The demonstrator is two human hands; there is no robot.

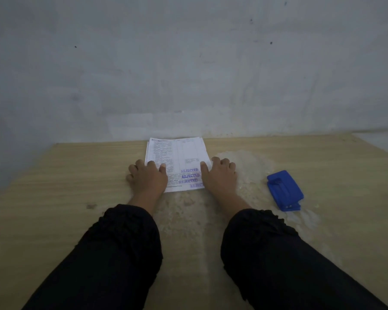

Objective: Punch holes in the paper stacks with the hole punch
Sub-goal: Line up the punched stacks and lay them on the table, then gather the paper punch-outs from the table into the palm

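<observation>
A white paper stack [179, 156] with printed text and several blue "REJECTED" stamps lies flat on the wooden table, its far edge near the wall. My left hand [149, 176] rests palm down on the stack's near left corner, fingers spread. Over the near right edge lies my right hand [218, 175], also palm down with the thumb on the sheet. Neither hand grips the paper. A blue hole punch [285, 190] sits on the table to the right of my right hand, apart from it and from the paper.
The wooden table [65, 186] butts against a grey wall [188, 74] at the back. A worn, pale patch [251, 171] of tabletop spreads around the paper and punch. Black sleeves cover both forearms. The table's left and right edges are in view.
</observation>
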